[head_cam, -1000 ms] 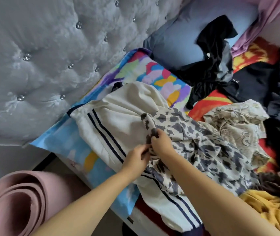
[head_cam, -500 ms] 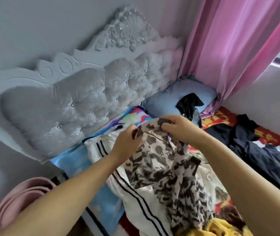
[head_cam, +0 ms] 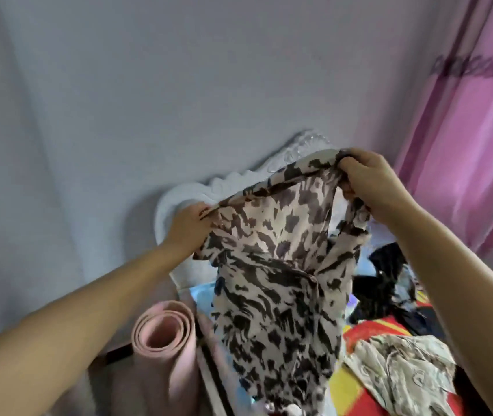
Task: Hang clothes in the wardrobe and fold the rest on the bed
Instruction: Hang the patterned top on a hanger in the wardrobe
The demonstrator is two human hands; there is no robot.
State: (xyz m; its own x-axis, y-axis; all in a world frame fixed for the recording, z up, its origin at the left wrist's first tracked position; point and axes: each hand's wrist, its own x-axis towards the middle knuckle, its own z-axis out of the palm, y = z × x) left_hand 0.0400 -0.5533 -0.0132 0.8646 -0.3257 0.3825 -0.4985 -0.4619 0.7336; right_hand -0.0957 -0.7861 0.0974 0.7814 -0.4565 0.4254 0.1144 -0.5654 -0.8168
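A beige garment with a dark animal print [head_cam: 281, 283] hangs in the air in front of me, above the bed's edge. My left hand [head_cam: 189, 225] pinches its top left corner. My right hand [head_cam: 368, 183] grips the top right end, held higher, so the upper edge is stretched between both hands. The fabric drops down long and loose and hides part of the bed. A pale patterned garment [head_cam: 401, 370] lies on the red and yellow bedcover [head_cam: 371, 328]. Dark clothes [head_cam: 386, 283] lie further back on the bed.
A rolled pink mat [head_cam: 161, 334] stands on the floor by the bed's left side. The white carved headboard [head_cam: 209, 187] rises behind the garment against a grey wall. A pink curtain [head_cam: 461, 121] hangs at the right.
Both hands have lifted the printed garment well up off the bed and moved apart, spreading its top edge. My view has tilted upward toward the wall.
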